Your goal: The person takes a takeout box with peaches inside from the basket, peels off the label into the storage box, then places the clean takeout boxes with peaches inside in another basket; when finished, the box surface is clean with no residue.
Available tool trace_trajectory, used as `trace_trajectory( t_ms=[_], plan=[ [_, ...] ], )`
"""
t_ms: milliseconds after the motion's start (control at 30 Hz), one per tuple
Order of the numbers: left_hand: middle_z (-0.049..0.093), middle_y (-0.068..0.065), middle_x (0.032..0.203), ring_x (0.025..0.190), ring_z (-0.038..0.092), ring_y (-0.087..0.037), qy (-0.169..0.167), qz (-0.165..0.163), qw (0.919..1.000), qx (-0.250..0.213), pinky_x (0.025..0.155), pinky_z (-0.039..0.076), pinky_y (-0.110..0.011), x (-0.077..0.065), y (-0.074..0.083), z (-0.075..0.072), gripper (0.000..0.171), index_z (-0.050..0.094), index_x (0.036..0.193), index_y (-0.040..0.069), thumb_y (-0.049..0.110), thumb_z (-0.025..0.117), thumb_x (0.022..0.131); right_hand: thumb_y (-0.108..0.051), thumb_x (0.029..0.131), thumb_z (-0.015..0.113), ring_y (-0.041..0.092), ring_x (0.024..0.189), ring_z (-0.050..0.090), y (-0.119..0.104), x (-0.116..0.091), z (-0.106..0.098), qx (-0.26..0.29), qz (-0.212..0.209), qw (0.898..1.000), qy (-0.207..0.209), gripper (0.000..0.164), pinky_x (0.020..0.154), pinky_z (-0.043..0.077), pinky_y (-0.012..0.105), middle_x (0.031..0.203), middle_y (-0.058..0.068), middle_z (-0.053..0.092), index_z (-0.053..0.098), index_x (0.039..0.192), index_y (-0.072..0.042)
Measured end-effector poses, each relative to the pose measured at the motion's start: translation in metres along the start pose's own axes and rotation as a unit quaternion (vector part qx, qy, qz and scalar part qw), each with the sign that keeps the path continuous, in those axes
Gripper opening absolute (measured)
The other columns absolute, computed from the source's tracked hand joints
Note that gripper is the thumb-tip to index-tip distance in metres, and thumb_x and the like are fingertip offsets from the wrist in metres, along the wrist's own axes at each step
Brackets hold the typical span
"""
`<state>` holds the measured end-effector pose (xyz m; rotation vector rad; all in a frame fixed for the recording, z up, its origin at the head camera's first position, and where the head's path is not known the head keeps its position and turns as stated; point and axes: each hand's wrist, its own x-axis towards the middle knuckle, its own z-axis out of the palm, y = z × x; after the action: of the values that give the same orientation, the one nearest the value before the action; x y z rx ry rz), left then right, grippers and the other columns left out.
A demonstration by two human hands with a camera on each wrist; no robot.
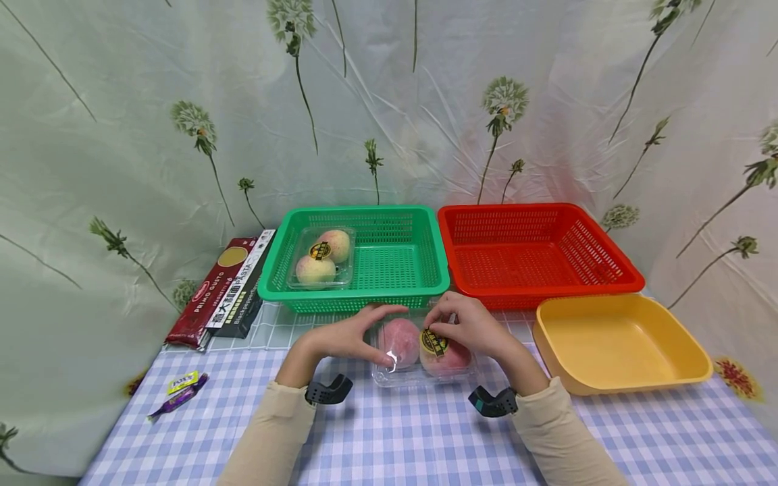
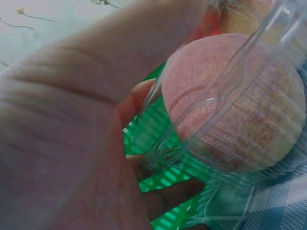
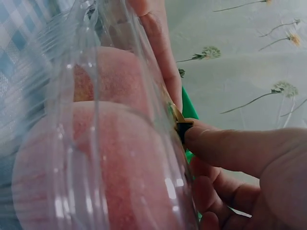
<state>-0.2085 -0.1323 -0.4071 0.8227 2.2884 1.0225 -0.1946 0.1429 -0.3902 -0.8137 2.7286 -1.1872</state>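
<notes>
A clear plastic box [image 1: 419, 379] with two pink peaches [image 1: 401, 343] lies on the table before me. On its lid is a black and gold round sticker [image 1: 434, 343]. My left hand [image 1: 346, 333] holds the box's left side, thumb on the lid and fingers spread along the far wall. My right hand [image 1: 471, 329] pinches the sticker between thumb and forefinger. In the right wrist view the thumb is against the dark sticker edge [image 3: 184, 128], while the other fingers curl beside the lid. Close up, one peach [image 2: 235, 105] shows through the ribbed plastic in the left wrist view.
Behind stand a green basket [image 1: 358, 295] holding another boxed pair of peaches [image 1: 322, 258] and a red basket [image 1: 541, 291]. A yellow tray [image 1: 614, 344] is at right. Pasta packages [image 1: 213, 290] lean at left, with wrapped sweets [image 1: 181, 391] in front.
</notes>
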Motion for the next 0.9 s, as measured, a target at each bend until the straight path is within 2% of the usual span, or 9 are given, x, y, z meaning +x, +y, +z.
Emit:
trace_trajectory(
  t_ms=[267,467,633,800,900],
  plan=[
    [0.028,-0.008,0.158,0.142,0.032,-0.027,0.002,0.002,1.0000,0.003,0.112,0.036,-0.056,0.000,-0.001,0.000,0.092,0.031,0.156,0.033,0.044,0.082,0.080,-0.009,0.092,0.070,0.009,0.085,0.056,0.001,0.000,-0.001,0.012,-0.009,1.000,-0.010,0.007,0.072,0.050,0.023,0.095,-0.002,0.065,0.072,0.090,-0.015],
    [0.028,-0.008,0.158,0.142,0.032,-0.026,0.004,0.001,1.0000,0.002,0.112,0.036,-0.056,0.001,-0.002,0.000,0.090,0.032,0.155,0.038,0.043,0.082,0.080,-0.009,0.097,0.064,0.011,0.087,0.060,0.002,-0.002,-0.006,0.044,-0.011,0.998,-0.040,0.006,0.077,0.051,0.026,0.094,0.001,0.066,0.066,0.093,-0.013],
    [0.027,-0.008,0.158,0.143,0.030,-0.027,0.002,0.001,1.0000,0.000,0.112,0.035,-0.057,0.000,-0.001,0.000,0.091,0.031,0.156,0.035,0.043,0.082,0.080,-0.009,0.099,0.060,0.016,0.090,0.060,0.002,-0.003,-0.009,0.066,-0.016,0.996,-0.064,0.005,0.080,0.052,0.025,0.096,0.004,0.066,0.064,0.096,-0.010],
    [0.027,-0.008,0.158,0.143,0.030,-0.027,0.003,0.006,1.0000,0.003,0.113,0.034,-0.056,0.001,-0.002,0.000,0.091,0.032,0.156,0.033,0.043,0.082,0.080,-0.005,0.099,0.057,0.019,0.088,0.059,0.003,-0.004,-0.012,0.111,-0.025,0.990,-0.078,0.006,0.079,0.052,0.024,0.095,0.009,0.063,0.062,0.097,-0.006],
    [0.028,-0.008,0.157,0.143,0.030,-0.027,0.004,0.009,0.9999,0.005,0.113,0.034,-0.055,0.001,-0.002,0.000,0.091,0.032,0.156,0.032,0.042,0.082,0.080,-0.003,0.100,0.055,0.018,0.085,0.058,0.004,-0.004,-0.015,0.156,-0.028,0.984,-0.080,0.006,0.077,0.052,0.024,0.093,0.010,0.060,0.060,0.099,-0.003]
  ],
)
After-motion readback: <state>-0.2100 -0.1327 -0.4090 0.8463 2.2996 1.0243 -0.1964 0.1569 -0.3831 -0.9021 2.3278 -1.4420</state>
